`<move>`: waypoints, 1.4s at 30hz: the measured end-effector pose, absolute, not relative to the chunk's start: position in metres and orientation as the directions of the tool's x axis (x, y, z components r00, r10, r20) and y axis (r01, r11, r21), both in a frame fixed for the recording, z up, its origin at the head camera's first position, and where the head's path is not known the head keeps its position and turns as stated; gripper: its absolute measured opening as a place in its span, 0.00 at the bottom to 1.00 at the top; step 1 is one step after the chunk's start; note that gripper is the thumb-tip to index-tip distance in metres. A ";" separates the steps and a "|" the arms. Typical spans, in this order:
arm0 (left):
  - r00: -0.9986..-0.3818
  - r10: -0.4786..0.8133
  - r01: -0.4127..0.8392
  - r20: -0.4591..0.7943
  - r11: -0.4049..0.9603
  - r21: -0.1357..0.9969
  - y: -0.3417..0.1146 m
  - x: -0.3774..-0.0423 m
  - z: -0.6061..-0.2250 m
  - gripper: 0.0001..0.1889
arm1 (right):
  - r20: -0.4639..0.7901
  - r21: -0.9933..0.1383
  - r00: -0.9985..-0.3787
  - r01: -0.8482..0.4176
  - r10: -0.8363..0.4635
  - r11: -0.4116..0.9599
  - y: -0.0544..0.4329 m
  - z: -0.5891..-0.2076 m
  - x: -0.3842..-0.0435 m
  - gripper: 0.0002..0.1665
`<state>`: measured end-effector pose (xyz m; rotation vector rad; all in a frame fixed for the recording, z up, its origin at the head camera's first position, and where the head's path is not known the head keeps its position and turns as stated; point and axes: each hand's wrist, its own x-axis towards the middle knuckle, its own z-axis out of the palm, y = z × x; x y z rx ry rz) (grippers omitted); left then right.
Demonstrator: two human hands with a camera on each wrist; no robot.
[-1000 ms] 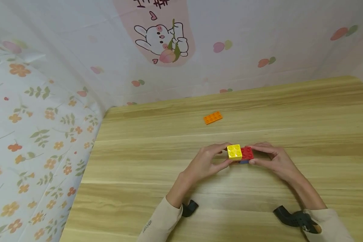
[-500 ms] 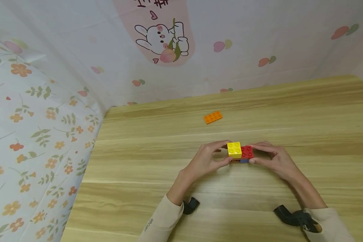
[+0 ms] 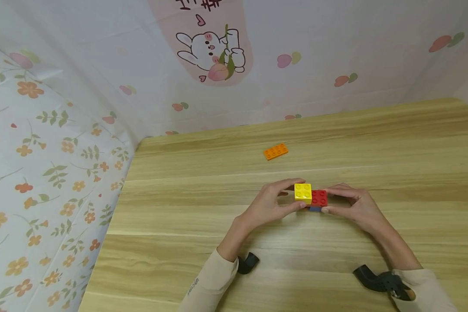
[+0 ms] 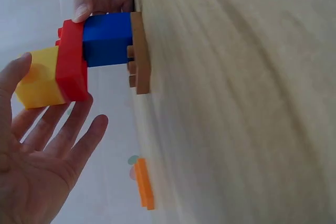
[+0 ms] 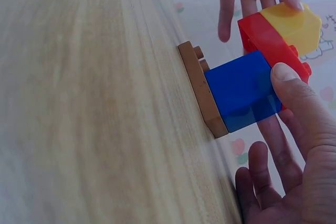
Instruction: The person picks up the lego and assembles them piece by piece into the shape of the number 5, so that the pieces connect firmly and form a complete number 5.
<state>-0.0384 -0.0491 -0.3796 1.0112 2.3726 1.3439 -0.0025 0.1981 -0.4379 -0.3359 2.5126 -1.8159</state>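
A small stack of toy building bricks stands on the table. At its base is a flat brown brick (image 4: 139, 69), with a blue brick (image 5: 244, 90) on one end. A red brick (image 3: 319, 198) lies across the blue one and overhangs to the left. On that overhang sits a yellow brick (image 3: 303, 193). My left hand (image 3: 267, 203) pinches the yellow brick between thumb and fingers, some fingertips reaching the red one. My right hand (image 3: 356, 208) grips the right end of the red brick, its thumb at the seam with the blue.
A flat orange brick (image 3: 275, 151) lies farther back on the wooden table (image 3: 179, 195). Behind the table hangs a printed cloth (image 3: 308, 95), and a floral cloth (image 3: 54, 182) covers the left side. Black straps (image 3: 382, 281) sit at both wrists.
My left hand has shifted slightly to the right and farther round the yellow brick, which has moved slightly. The right hand stays nearly still.
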 end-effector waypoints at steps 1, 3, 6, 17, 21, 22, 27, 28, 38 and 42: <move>-0.732 0.670 0.449 0.125 0.335 0.828 -0.049 -0.038 -0.380 0.24 | 0.107 -0.942 -0.976 -0.160 -0.190 0.296 0.198 -0.438 -0.003 0.24; -0.729 0.674 0.439 0.118 0.328 0.836 -0.049 -0.038 -0.381 0.23 | 0.105 -0.943 -0.975 -0.160 -0.194 0.292 0.198 -0.438 -0.002 0.24; -0.721 0.681 0.452 0.124 0.327 0.830 -0.049 -0.039 -0.381 0.21 | 0.106 -0.939 -0.971 -0.168 -0.212 0.299 0.198 -0.437 -0.002 0.24; -0.704 0.701 0.487 0.112 0.362 0.795 -0.047 -0.040 -0.375 0.20 | 0.092 -0.953 -0.955 -0.167 -0.282 0.253 0.200 -0.433 -0.002 0.16; -0.703 0.704 0.481 0.100 0.366 0.797 -0.047 -0.040 -0.373 0.20 | 0.073 -0.947 -0.958 -0.153 -0.276 0.281 0.201 -0.434 -0.003 0.16; -0.703 0.704 0.480 0.097 0.369 0.796 -0.046 -0.040 -0.372 0.20 | 0.072 -0.946 -0.958 -0.153 -0.276 0.285 0.201 -0.434 -0.003 0.16; -0.714 0.695 0.473 0.089 0.385 0.792 -0.046 -0.040 -0.371 0.20 | 0.079 -0.946 -0.954 -0.163 -0.289 0.280 0.200 -0.434 -0.005 0.16; -0.718 0.691 0.474 0.091 0.388 0.791 -0.046 -0.039 -0.372 0.20 | 0.082 -0.946 -0.953 -0.167 -0.292 0.278 0.200 -0.434 -0.006 0.16; -0.724 0.686 0.462 0.077 0.399 0.792 -0.045 -0.038 -0.372 0.20 | 0.083 -0.948 -0.949 -0.169 -0.303 0.271 0.199 -0.433 -0.004 0.19; -0.722 0.687 0.466 0.080 0.398 0.790 -0.044 -0.038 -0.372 0.20 | 0.106 -0.957 -0.940 -0.185 -0.323 0.225 0.198 -0.433 -0.003 0.20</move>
